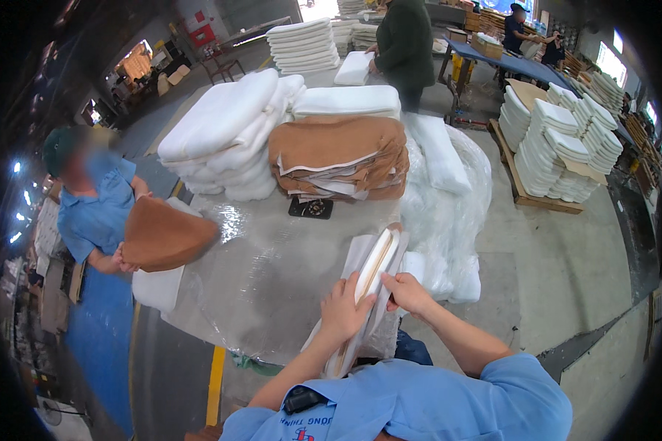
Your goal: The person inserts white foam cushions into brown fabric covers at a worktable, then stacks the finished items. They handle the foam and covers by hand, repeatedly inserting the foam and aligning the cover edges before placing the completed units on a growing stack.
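A long white cushion pad [376, 266] stands on its narrow edge at the table's front, partly inside a pale fabric cover [357, 250]. A tan strip runs along its upward side. My left hand [346, 307] is wrapped over the cushion's left side, fingers pressing on it. On the other side my right hand [406, 292] has its fingers closed in a pinch on the cover's edge. Beyond lies a stack of brown fabric covers [338, 147], with a dark phone-like object [310, 208] in front of it.
Thick white pads [217, 121] are piled at the table's back left. Clear plastic wrapping [449, 220] bulges along the right side. At left a co-worker [95, 191] holds a brown cover [165, 234]; another person [406, 48] stands behind the table. A loaded pallet [541, 198] sits far right.
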Action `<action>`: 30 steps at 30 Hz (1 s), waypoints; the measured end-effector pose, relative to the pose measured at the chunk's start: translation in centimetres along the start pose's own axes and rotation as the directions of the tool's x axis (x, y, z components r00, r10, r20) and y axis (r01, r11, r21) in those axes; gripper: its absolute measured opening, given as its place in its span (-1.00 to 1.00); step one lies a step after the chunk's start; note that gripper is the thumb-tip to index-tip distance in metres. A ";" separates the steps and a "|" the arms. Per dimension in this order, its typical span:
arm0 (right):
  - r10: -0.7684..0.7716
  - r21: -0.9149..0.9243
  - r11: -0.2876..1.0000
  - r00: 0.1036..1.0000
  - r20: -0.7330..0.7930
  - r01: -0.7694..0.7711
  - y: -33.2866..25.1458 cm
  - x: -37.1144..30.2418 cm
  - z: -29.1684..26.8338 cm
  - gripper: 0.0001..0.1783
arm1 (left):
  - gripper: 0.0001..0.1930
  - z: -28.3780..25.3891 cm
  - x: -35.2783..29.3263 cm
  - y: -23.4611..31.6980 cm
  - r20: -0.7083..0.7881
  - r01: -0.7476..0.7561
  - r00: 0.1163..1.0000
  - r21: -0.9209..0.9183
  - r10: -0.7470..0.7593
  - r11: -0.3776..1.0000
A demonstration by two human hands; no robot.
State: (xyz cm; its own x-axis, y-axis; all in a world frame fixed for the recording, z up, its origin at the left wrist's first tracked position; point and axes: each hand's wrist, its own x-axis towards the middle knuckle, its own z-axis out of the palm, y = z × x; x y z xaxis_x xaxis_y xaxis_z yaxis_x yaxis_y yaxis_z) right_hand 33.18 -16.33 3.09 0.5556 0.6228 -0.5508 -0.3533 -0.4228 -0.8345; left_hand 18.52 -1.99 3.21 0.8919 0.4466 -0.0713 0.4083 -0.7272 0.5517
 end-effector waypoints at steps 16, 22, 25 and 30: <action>-0.317 -0.769 -0.221 0.702 0.638 0.600 -8.2 -5.8 -2.4 0.04 | -0.28 1.2 -1.1 -1.2 0.067 -0.145 0.984 -0.223 0.164 0.964; -0.504 -0.635 -0.523 0.393 0.769 0.569 0.0 0.0 -1.7 0.54 | -0.29 -3.1 -7.0 -6.8 0.168 0.173 0.981 -0.545 -0.096 0.820; -0.388 -0.606 -0.457 0.467 0.795 0.651 -3.7 -0.9 0.4 0.56 | -0.31 -4.2 -13.7 -11.6 0.131 0.533 0.834 -0.445 -0.536 0.720; -0.179 -0.483 -0.469 0.455 0.872 0.739 -7.8 0.8 4.1 0.60 | -0.09 -0.7 -19.8 -16.3 0.208 0.327 0.944 -0.505 -0.255 0.799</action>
State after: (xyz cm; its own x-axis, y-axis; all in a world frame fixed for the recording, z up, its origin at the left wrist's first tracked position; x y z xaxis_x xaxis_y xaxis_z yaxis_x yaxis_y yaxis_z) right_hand 33.28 -9.83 9.07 -0.3400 0.9335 -0.1142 0.9399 0.3413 -0.0085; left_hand -5.93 1.35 -3.75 0.7786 0.4986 -0.3810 0.5197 -0.1720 0.8368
